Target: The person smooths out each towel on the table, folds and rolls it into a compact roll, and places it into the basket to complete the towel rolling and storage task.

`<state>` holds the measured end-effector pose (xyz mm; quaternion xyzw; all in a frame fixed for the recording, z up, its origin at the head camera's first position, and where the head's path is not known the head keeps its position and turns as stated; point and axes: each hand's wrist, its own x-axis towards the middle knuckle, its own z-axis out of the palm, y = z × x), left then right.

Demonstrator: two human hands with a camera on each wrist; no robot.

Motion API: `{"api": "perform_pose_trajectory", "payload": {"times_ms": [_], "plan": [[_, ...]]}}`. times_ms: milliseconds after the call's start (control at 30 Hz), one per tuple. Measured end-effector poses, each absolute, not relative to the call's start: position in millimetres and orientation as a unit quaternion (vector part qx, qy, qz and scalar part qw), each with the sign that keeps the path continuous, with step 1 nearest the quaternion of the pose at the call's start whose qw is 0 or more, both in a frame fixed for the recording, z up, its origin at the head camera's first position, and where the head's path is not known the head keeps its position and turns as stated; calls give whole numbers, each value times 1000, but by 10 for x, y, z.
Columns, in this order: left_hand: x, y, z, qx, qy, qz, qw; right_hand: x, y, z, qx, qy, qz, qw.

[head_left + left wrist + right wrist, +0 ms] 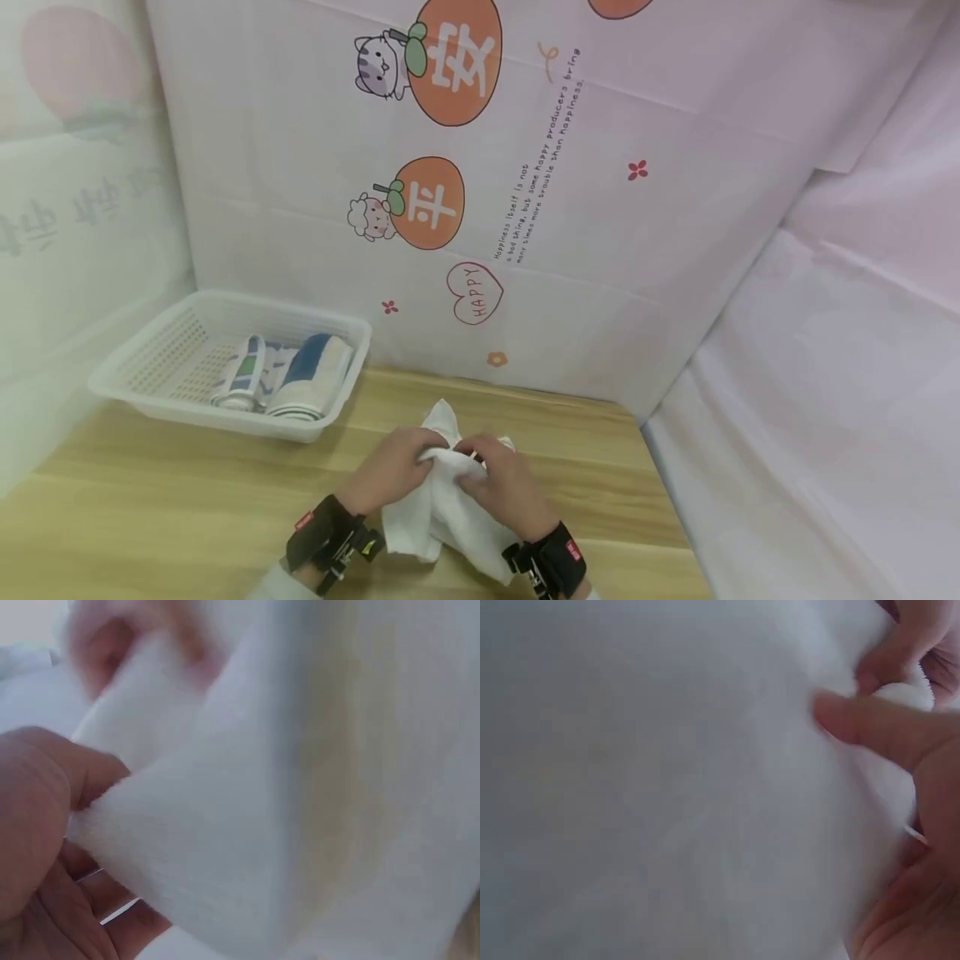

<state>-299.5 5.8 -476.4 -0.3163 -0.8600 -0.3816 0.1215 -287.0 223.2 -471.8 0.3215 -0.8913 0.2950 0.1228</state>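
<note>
above the table (615,500); both hands (399,468) (508,487) pinch cloth (453,504)

The cloth (453,504) is hiding the worktop (600,483) beneath and some fingers of the left hand (393,465) and right hand (508,490). In the left wrist view, the right hand is blurring beyond the cloth; in the right wrist view, the cloth is blurring and the edge is cropping both hands. Left of the cloth, towels (309,375) are covering part of the floor of the basket (225,423). Well above the cloth, an orange print (619,7) is running off the edge; below, so is a sleeve (281,586).
</note>
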Motion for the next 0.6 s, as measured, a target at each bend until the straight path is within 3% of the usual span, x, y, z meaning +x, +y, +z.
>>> {"api": "perform_pose_trajectory", "payload": {"times_ms": [100, 167, 367, 600], "plan": [[-3048, -71, -4809, -291, -866, -387, 122, -2881, 2324, -4880, 320, -898, 293, 70], [-3083, -157, -4823, -272, -870, -389, 130, -2908, 2387, -4949, 317, -896, 304, 71], [-3199, -324, -4764, -234, -887, -364, 159, -3004, 2605, -4755, 276, -884, 333, 176], [-3403, -429, -4363, -260, -862, -366, 236, -3064, 2920, -4162, 230, -889, 322, 231]]}}
